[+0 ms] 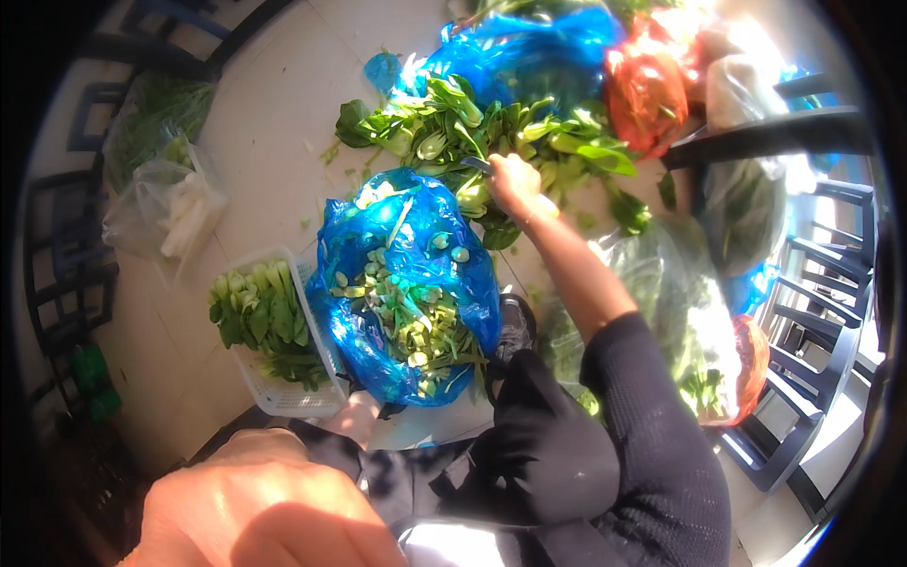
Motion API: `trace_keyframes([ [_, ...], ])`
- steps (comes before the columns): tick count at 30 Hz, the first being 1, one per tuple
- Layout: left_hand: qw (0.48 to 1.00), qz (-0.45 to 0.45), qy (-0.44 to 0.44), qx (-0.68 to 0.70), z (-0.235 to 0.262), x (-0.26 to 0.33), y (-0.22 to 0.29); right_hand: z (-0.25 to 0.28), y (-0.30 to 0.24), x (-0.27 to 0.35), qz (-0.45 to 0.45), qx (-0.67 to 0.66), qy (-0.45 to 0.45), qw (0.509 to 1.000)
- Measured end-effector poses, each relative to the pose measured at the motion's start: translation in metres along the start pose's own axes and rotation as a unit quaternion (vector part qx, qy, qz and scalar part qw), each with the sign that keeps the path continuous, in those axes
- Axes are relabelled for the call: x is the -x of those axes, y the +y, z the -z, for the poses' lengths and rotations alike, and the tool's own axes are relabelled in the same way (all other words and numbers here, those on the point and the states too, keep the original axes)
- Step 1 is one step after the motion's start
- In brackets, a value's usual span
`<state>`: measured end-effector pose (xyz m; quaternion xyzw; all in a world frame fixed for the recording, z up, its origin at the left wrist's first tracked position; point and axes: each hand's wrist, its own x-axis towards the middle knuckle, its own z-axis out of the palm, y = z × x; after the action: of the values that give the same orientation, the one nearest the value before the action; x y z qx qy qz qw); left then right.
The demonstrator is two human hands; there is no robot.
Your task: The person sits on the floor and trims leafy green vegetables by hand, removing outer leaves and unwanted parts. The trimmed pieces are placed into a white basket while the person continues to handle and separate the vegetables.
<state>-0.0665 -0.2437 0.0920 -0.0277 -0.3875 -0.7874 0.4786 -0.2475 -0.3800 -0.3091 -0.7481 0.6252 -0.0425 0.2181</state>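
My right hand (516, 187) reaches out to a heap of bok choy (430, 128) on the floor. It is closed around a small knife (476, 164), whose dark blade points left over the leaves. My left hand (269, 510) looms large at the lower left, close to the camera; its back faces me and its fingers are hidden. Between the heap and my feet sits an opened blue plastic bag (340, 326) with cut stem ends and leaf trimmings (420, 331) inside. Left of the bag, a white plastic basket (302, 402) holds bok choy laid in a row.
Clear bags of greens (175, 203) lie at the far left. Behind the heap are another blue bag (539, 52) and a red bag (647, 99). A large clear bag (652, 293) lies beside my right arm. Dark chairs (812, 350) line the right side. My shoe (515, 326) touches the trimmings bag's side.
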Motion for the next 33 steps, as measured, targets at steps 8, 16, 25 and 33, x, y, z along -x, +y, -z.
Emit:
trace_keyframes([
  [8,0.965,0.085,0.208,-0.132,0.088,0.042,-0.107,0.028,0.062,0.111,-0.162,-0.507,0.111,0.839],
  [16,0.783,0.182,0.594,-0.011,0.187,0.097,-0.3,0.06,0.013,0.155,-0.156,-0.677,0.113,0.711],
  [25,0.712,-0.033,0.664,-0.226,0.223,0.108,-0.237,0.024,0.042,0.155,-0.186,-0.63,0.091,0.748],
  [33,0.756,-0.014,0.649,0.085,0.224,0.142,-0.239,0.026,0.033,0.132,0.056,-0.36,0.093,0.927],
])
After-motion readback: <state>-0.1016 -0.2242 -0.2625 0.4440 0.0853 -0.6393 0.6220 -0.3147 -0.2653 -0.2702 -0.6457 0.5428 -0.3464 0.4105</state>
